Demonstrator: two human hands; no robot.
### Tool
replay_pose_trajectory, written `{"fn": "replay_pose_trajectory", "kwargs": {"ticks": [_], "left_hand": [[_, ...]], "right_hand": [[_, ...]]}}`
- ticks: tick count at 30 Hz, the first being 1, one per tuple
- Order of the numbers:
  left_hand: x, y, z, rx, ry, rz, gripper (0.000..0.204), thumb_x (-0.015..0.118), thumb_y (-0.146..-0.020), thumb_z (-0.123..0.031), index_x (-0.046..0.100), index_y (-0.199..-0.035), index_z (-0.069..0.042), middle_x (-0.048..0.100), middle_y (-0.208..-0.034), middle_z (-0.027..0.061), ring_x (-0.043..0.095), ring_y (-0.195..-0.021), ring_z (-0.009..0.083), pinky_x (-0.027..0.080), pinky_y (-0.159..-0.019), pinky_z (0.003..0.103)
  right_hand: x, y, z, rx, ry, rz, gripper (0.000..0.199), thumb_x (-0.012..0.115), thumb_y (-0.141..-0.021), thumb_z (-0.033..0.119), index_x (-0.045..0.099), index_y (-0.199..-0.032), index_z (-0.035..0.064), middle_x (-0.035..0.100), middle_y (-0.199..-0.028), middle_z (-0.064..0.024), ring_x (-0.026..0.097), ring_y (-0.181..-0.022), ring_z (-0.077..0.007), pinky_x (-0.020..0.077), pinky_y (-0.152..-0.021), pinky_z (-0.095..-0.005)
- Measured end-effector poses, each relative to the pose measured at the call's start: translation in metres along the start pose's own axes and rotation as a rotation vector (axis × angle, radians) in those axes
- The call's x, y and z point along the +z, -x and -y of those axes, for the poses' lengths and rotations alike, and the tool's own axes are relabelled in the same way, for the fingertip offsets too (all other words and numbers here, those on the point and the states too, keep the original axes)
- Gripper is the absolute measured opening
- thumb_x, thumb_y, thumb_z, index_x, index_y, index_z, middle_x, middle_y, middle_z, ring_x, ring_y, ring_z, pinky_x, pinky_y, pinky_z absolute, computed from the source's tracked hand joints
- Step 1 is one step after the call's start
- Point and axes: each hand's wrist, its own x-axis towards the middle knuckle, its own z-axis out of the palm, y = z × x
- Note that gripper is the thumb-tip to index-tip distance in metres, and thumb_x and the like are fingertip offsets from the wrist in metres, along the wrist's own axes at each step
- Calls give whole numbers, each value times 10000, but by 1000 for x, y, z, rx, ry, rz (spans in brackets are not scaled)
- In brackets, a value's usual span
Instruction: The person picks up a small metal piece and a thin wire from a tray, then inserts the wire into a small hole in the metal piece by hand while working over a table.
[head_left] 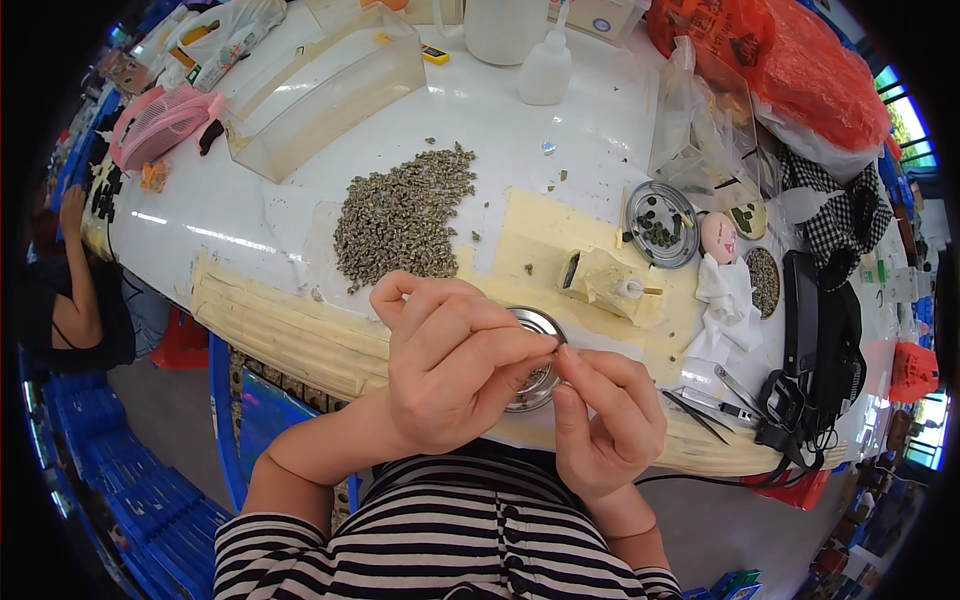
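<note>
My left hand and my right hand meet fingertip to fingertip over a small round metal dish at the table's near edge. Both are closed in a pinch. Whatever lies between the fingertips is too small to make out. Small grains show in the part of the dish that the hands leave uncovered. Beyond my left hand spreads a heap of small grey-brown pieces. Ahead of my right hand lies a block wrapped in cream tape, with a short stick poking from it.
At right are a metal dish of dark green pieces, a pink egg-shaped thing, crumpled tissue, tweezers and a black strap. Farther back stand a clear tray, a squeeze bottle and red bags. Another person sits at left.
</note>
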Motion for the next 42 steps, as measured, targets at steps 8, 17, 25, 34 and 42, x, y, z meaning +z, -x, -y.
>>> {"fn": "replay_pose_trajectory", "kwargs": {"ticks": [8, 17, 25, 34, 42], "left_hand": [[-2, 1, 0, 60, 62, -11, 243, 812, -688, -153, 746, -922, -155, 615, -856, -65, 546, -815, 153, 282, -799, 361], [-5, 0, 1, 124, 91, 41, 259, 820, -719, -141, 729, -954, -201, 597, -900, -84, 535, -816, 142, 306, -784, 340], [-3, 1, 1, 60, -11, 38, 254, 820, -715, -124, 712, -940, -171, 600, -892, -66, 530, -812, 160, 305, -802, 350], [-5, 3, 1, 100, 56, 33, 241, 817, -734, -149, 722, -951, -188, 598, -885, -76, 528, -816, 152, 306, -795, 348], [-5, 0, 0, 116, 89, 45, 233, 814, -731, -146, 721, -939, -196, 597, -894, -82, 533, -817, 144, 306, -788, 345]], "right_hand": [[-5, 0, -5, 201, -287, 113, 254, 727, -828, -46, 727, -1081, -22, 694, -990, -132, 656, -851, -192, 522, -751, -273], [-9, 1, -7, 375, -617, 133, 167, 738, -821, -42, 699, -983, -33, 682, -946, -119, 630, -849, -179, 492, -783, -275], [-4, 4, 0, -23, -48, -22, 274, 781, -758, -68, 725, -1018, -1, 694, -932, -108, 660, -799, -191, 532, -703, -272], [-7, 1, -6, 186, -263, 133, 235, 731, -823, -43, 726, -1057, -21, 688, -967, -128, 649, -848, -179, 510, -748, -266], [-8, 3, -10, 414, -712, 130, 175, 722, -830, -50, 677, -997, -24, 645, -940, -108, 593, -851, -159, 473, -779, -262]]}}
